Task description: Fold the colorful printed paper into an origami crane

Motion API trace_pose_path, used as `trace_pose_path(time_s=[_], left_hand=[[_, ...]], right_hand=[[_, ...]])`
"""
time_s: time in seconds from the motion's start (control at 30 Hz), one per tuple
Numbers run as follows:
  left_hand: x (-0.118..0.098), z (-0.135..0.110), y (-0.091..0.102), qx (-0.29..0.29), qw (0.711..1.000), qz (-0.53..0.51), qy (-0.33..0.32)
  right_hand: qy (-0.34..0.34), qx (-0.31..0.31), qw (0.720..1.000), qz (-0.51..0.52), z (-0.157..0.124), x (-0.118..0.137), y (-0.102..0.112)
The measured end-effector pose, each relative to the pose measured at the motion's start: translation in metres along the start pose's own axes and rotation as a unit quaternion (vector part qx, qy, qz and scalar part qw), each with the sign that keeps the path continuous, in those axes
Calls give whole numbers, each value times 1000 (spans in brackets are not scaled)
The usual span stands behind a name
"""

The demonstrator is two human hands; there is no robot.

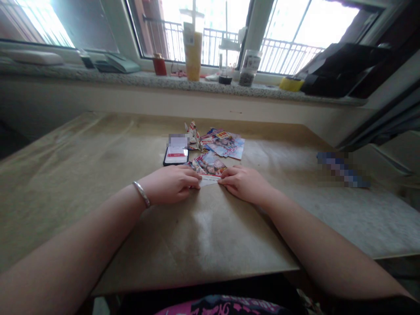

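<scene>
A colourful printed paper [210,166] with a white folded edge lies on the table between my hands. My left hand [175,183], with a silver bangle at the wrist, pinches its left side. At the right side, the fingers of my right hand [244,183] are closed on the same paper. Just beyond sits a pile of printed papers [229,146], with a crumpled printed wrapper or paper [193,136] beside it. A phone [176,155] with a lit screen lies past my left hand, part of it blurred out.
The table [98,175] has a tan cover and reaches the wall below the window. A long blue item [343,169], blurred out, lies at the right. On the sill [210,85] stand a tall yellow drink cup [193,54], a red bottle [159,65], a jar [250,68] and a black bag-like object [337,72].
</scene>
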State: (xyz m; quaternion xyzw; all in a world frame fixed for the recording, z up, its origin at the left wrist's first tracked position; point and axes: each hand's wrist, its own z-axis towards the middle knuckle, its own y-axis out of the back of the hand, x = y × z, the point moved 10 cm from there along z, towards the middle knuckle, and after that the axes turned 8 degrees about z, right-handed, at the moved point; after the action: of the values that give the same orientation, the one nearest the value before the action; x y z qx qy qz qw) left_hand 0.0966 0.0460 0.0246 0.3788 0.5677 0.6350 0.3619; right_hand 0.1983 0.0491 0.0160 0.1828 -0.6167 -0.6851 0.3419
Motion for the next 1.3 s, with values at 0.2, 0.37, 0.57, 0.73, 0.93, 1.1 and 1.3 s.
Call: trace_pose_path(time_s=[0.2, 0.37, 0.57, 0.73, 0.93, 1.1, 1.3], left_hand=[[6, -4, 2, 10, 999, -27, 15], [9, -8, 3, 22, 999, -38, 20], [12, -11, -1, 48, 998, -33, 16], [20, -13, -6, 69, 996, -42, 39], [23, -15, -8, 74, 994, -61, 47], [23, -14, -5, 56, 995, -80, 36], [20, -9, -3, 26, 997, -26, 64]], right_hand=[[3, 6, 1000, 2, 0, 0, 0], [3, 3, 1000, 6, -2, -4, 2], [-8, 10, 1000, 14, -5, -12, 5], [-42, 29, 999, -2, -8, -20, 8], [-94, 61, 993, -40, -13, -29, 13], [-141, 70, 986, -46, -18, -43, 15], [-172, 51, 983, -30, -21, -55, 19]])
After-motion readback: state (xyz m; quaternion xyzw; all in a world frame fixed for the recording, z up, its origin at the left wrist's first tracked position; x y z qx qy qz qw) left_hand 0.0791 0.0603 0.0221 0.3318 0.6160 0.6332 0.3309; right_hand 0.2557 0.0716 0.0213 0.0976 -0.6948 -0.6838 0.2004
